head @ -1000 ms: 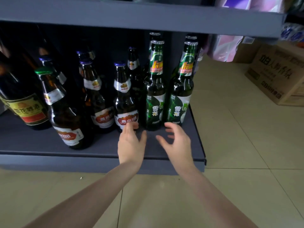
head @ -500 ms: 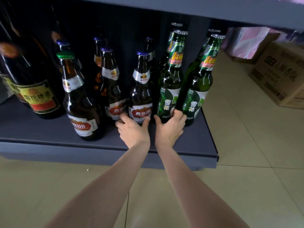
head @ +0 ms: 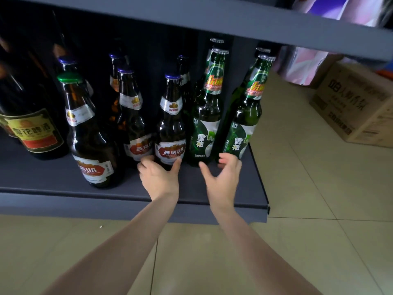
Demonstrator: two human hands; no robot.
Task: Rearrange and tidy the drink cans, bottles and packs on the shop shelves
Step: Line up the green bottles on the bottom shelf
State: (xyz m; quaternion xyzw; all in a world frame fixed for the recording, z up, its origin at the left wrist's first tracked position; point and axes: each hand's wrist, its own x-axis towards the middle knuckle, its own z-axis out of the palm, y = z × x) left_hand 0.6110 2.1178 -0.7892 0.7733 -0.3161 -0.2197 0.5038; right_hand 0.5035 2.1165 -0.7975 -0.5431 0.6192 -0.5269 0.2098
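Now left hand grips brown bottle base; right hand apart.

Right hand has let go — off the green bottle.

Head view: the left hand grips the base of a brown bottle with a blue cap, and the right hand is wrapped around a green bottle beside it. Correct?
Not quite. In the head view the right hand holds nothing: its fingers are spread, reaching between the two front green bottles. The left hand does grip the base of the brown bottle with a blue cap.
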